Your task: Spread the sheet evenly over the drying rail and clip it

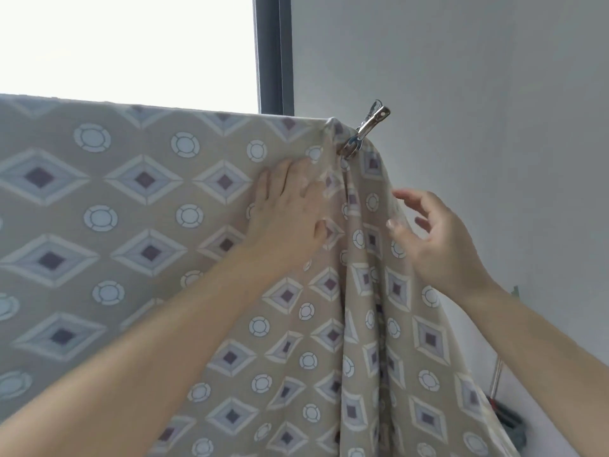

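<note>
A beige sheet (pixel 131 199) with blue diamonds and circles hangs over the drying rail, which is hidden under its top fold. A metal clip (pixel 364 131) pinches the sheet at the rail's right end, where the cloth bunches into folds. My left hand (pixel 290 212) lies flat on the sheet just below and left of the clip, fingers spread. My right hand (pixel 435 235) is at the sheet's right edge with curled, parted fingers; its thumb touches the hanging fold.
A bright window (pixel 125 44) with a dark frame (pixel 273 54) is behind the sheet. A grey wall (pixel 478 94) fills the right side. Dark items and a thin pole (pixel 497 377) stand low at the right.
</note>
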